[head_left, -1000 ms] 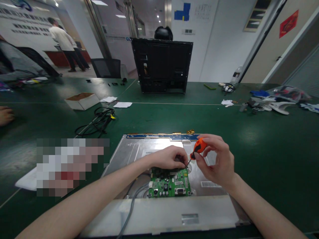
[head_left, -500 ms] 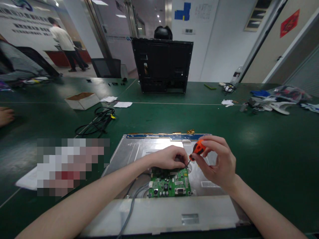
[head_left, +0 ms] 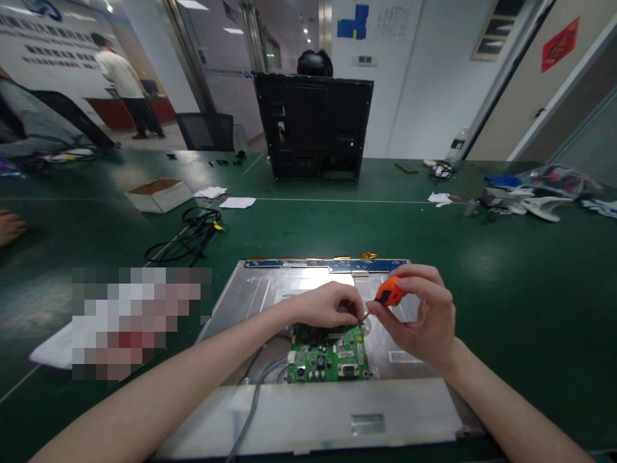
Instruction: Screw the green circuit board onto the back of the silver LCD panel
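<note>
My right hand [head_left: 424, 308] is closed around an orange and black screwdriver [head_left: 390, 292], which is tilted with its tip down at the upper right corner of a green circuit board [head_left: 328, 357]. Beside that tip, my left hand [head_left: 332, 305] has its thumb and fingers bent together at the board's top edge; whatever they pinch is hidden. The board lies on the metal back of a display panel [head_left: 260, 289]. A grey cable [head_left: 255, 405] runs from the board's left side towards me. Along the panel's far edge is a blue circuit strip [head_left: 299, 263].
A black monitor housing [head_left: 315, 125] stands upright at the back. Left are a coiled black cable [head_left: 187, 238], a cardboard box [head_left: 161, 196] and a blurred sheet [head_left: 53, 347]. Plastic bags [head_left: 559, 183] and scraps lie right. Another person's hand [head_left: 10, 228] rests at the left edge.
The screwdriver's handle has tipped lower and to the right, and my right fingers have shifted on it. My left hand stays in place. A person in the background has moved slightly.
</note>
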`<state>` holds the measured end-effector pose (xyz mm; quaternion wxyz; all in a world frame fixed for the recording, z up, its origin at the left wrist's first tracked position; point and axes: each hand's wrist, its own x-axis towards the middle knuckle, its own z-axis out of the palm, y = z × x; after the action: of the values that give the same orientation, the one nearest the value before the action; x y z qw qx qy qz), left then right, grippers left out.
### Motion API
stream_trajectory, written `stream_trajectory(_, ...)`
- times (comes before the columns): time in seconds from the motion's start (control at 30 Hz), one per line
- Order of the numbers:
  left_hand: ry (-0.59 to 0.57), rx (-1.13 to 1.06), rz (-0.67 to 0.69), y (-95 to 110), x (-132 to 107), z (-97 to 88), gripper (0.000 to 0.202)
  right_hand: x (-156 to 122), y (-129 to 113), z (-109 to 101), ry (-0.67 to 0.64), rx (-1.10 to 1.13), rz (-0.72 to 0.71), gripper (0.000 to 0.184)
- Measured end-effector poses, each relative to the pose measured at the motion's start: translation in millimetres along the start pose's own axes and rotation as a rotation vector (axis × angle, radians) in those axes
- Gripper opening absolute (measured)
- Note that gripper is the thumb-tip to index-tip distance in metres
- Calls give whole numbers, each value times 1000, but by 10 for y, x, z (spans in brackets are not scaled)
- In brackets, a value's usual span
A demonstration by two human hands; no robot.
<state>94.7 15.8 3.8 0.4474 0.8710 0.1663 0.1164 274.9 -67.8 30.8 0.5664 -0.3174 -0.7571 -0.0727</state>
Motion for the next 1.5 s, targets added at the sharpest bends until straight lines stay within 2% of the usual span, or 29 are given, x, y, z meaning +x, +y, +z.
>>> stream_trajectory(0.2, -9, 17, 14, 3, -2, 2, 12, 19, -40, -8, 1, -67, -4, 47)
stream_trajectory(0.47, -11, 8, 4, -11, 0, 17, 12, -25, -35, 11, -41, 93, 48, 55)
stream_trajectory(0.63, -4, 10, 4, 5, 1, 10, 12, -35, -17, 12, -46, 110, 54, 56)
stream_trajectory(0.8, -14, 37, 8, 18, 3, -7, 9, -27, 9, 16, 9, 49, -10, 54)
stream_trajectory(1.17, -2, 45, 22, 19, -1, 1, 10, 34, -45, -16, -5, -94, -34, 41)
stream_trajectory(1.3, 6, 45, 6, 4, 1, 8, 11, 0, -40, -15, -36, -84, -3, 45)
stream_trajectory(1.5, -16, -8, 2, 6, 4, 12, 14, -31, -29, 2, -48, 66, 57, 54)
